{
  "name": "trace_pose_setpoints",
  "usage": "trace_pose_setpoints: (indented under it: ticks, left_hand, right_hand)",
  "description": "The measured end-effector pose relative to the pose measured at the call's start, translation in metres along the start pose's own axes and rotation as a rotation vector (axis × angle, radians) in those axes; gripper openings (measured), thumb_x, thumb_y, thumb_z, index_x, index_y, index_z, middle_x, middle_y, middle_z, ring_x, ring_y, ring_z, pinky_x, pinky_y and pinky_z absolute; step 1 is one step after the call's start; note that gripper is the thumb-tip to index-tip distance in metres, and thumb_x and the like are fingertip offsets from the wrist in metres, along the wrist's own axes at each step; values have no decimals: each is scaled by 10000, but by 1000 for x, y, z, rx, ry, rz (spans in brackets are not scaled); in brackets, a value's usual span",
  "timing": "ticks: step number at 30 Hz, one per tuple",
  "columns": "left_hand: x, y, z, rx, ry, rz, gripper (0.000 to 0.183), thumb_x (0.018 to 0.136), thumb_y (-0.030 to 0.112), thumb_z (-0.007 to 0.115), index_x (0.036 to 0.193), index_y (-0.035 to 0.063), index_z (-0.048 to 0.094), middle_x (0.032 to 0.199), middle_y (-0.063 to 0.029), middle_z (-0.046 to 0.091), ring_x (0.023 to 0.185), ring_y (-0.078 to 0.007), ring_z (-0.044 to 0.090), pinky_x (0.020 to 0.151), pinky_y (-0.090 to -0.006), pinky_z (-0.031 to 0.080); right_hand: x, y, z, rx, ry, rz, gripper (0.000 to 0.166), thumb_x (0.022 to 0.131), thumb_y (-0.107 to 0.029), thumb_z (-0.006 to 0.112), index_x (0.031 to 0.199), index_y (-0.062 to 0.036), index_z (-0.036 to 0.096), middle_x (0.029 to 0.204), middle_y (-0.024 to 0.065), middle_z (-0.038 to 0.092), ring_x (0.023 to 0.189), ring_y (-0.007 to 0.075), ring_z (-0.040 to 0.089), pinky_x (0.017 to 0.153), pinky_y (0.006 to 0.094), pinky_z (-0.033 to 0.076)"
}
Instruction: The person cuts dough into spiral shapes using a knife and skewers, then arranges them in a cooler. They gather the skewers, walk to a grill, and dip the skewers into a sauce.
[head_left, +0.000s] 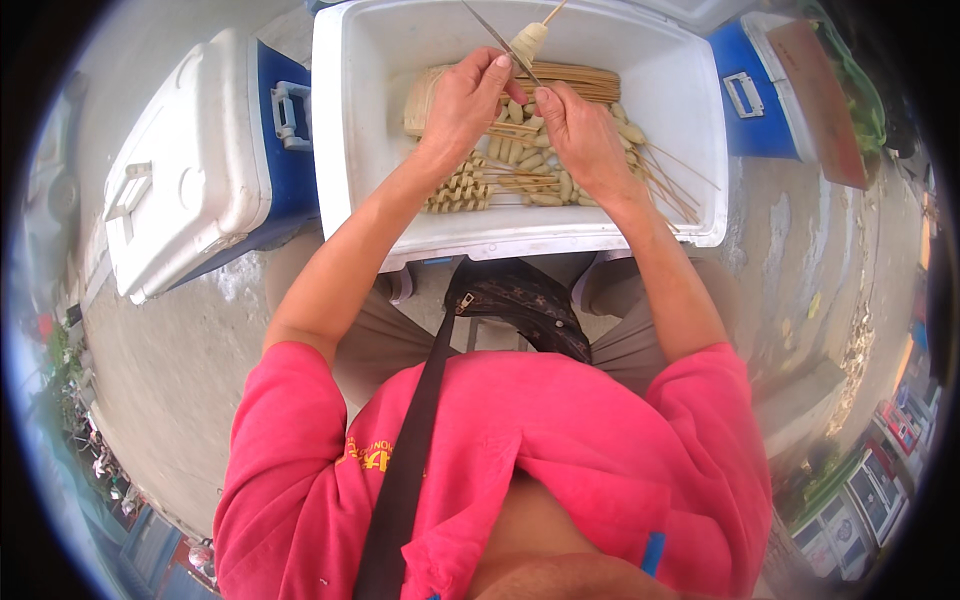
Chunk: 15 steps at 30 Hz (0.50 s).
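My left hand (472, 97) grips the lower end of a pale, cone-shaped piece of food (529, 43), with a wooden skewer (555, 11) sticking out of its far end. A thin knife (491, 31) crosses in front of this piece, its near end pinched in my right hand (581, 127). Both hands are over an open white cooler box (375, 225). Below them lie many small beige finger-shaped food pieces (529, 161). Spiral-cut pieces on skewers (457, 193) are at the near left. Skewered pieces (634, 133) rest at the right, their sticks leaning towards the box wall.
Bare bamboo skewers (581, 81) lie bundled at the box's far side, beside a pale stack (417, 105). A closed blue-and-white cooler (202, 165) stands left; another blue cooler (754, 97) is right, near a brown board (817, 105). A dark patterned bag (525, 304) hangs between my knees.
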<state>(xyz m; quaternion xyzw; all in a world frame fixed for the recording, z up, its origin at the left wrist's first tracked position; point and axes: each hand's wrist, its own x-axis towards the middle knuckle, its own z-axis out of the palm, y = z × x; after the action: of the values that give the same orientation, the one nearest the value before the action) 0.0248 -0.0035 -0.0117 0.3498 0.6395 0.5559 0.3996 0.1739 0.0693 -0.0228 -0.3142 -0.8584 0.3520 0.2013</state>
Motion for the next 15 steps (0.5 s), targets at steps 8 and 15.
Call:
trace_pose_setpoints:
  ticks: [8, 15]
  left_hand:
    - [10, 1, -11, -2, 101, 94, 241, 935, 257, 534, 986, 24, 566, 784, -14, 636, 534, -34, 393, 486, -200, 326]
    - [7, -3, -4, 111, 5, 134, 253, 934, 284, 526, 953, 33, 548, 791, -20, 640, 540, -33, 388, 483, -194, 312]
  right_hand:
    - [0, 2, -2, -24, -10, -1, 426, 971, -384, 393, 807, -19, 541, 606, 198, 569, 611, 412, 557, 551, 485, 416]
    - [1, -4, -5, -15, 7, -18, 432, 972, -386, 389, 790, -21, 529, 597, 195, 562, 603, 412, 553, 549, 485, 416]
